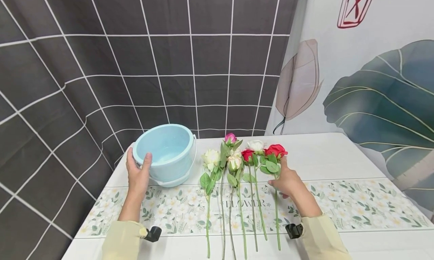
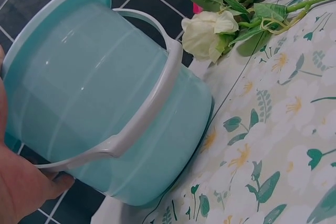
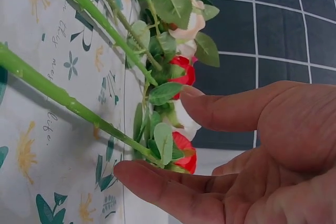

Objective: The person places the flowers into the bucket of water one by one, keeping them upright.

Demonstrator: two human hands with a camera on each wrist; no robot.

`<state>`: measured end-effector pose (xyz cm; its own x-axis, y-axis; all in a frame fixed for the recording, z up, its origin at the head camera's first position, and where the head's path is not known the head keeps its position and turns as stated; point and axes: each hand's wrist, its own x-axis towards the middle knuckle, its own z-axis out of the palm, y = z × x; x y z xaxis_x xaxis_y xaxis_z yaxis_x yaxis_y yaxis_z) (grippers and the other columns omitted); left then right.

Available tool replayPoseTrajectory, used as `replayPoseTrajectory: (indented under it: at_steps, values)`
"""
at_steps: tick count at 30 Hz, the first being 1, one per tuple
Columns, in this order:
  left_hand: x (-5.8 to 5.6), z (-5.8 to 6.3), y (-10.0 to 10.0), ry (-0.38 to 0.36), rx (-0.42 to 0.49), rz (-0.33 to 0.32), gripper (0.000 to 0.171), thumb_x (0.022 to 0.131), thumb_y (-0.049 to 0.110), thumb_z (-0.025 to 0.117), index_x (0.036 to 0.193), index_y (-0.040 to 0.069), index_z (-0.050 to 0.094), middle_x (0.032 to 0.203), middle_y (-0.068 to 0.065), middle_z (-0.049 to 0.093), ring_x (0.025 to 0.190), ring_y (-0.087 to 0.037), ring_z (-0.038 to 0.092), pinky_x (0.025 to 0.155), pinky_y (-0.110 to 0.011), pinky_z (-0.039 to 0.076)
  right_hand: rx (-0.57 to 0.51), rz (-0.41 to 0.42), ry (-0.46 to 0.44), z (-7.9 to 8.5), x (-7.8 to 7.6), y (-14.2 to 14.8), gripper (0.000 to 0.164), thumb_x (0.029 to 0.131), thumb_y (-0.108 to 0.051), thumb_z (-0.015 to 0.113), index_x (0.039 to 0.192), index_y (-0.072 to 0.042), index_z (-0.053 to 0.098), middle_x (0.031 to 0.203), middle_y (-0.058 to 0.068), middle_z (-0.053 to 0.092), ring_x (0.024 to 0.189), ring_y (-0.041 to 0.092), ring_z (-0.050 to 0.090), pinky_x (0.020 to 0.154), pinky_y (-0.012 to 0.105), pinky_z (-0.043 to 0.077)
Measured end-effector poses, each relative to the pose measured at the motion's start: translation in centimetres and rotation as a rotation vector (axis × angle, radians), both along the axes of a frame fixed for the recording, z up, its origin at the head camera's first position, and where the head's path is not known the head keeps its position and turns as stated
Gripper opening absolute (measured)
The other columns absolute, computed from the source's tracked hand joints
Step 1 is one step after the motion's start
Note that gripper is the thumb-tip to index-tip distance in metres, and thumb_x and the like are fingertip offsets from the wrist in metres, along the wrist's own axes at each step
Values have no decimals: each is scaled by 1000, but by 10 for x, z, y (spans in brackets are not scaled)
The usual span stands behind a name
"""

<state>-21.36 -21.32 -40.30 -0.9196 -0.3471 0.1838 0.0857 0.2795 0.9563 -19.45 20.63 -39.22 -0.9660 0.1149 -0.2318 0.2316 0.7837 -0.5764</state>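
A light blue plastic bucket (image 1: 176,173) with a white handle (image 2: 144,111) stands at the left of the table. My left hand (image 1: 138,175) holds its near left side, thumb in front and fingers farther round the wall. To the right, my right hand (image 1: 288,181) reaches to the rightmost red rose (image 1: 276,150). In the right wrist view its thumb and fingers are spread apart, with the rose's green stem (image 3: 79,108) running toward the gap. The hand is just below the bloom, beside its leaves (image 3: 164,142).
Several more artificial roses lie side by side with stems toward me: a white one (image 1: 211,158), a pink one (image 1: 230,138) and another red one (image 1: 248,154) among them. A floral runner (image 1: 349,203) crosses the white table. Behind hangs a dark gridded curtain (image 1: 217,56).
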Motion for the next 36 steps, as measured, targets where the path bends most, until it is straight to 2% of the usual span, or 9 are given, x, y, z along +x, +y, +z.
replayPoseTrajectory:
  at_steps: [6,16,18,21,25,36]
  values:
    - [0,1,0,8,11,-1,80,97,51,47,156,27,-2,159,-9,2,148,-28,2,119,-46,1,2,25,-1,0,2,1,106,86,-9,71,149,5,-12,122,50,40,50,26,61,46,35,52]
    - [1,1,0,4,8,-19,78,98,50,45,155,30,-4,160,-6,-1,148,-26,-2,119,-47,-3,-21,25,-46,-5,8,-1,105,81,-1,74,148,10,-7,120,49,43,52,25,61,48,34,53]
    - [0,0,-1,2,9,-20,78,98,50,45,155,31,-5,160,-5,-1,148,-26,-2,119,-47,-3,-22,29,-50,-6,9,-2,105,81,0,74,148,10,-7,114,47,49,53,25,61,48,34,53]
    - [0,0,-1,1,11,-18,78,98,49,45,155,30,-5,160,-5,-1,148,-26,-2,118,-47,-3,-17,40,-54,-8,12,-4,105,81,0,74,148,11,-6,90,34,60,52,24,60,47,33,51]
    - [0,1,-1,3,13,-16,78,98,50,46,155,30,-5,160,-5,-1,148,-25,-1,119,-46,-3,-2,51,-51,-9,15,-6,106,80,0,75,148,12,-5,69,16,59,50,22,58,46,32,48]
    - [0,0,-1,-1,17,-18,77,98,49,45,154,31,-5,161,-5,-2,148,-26,-2,119,-46,-3,35,65,-41,-19,20,-13,110,76,1,78,148,12,-5,75,18,61,48,22,58,45,31,48]
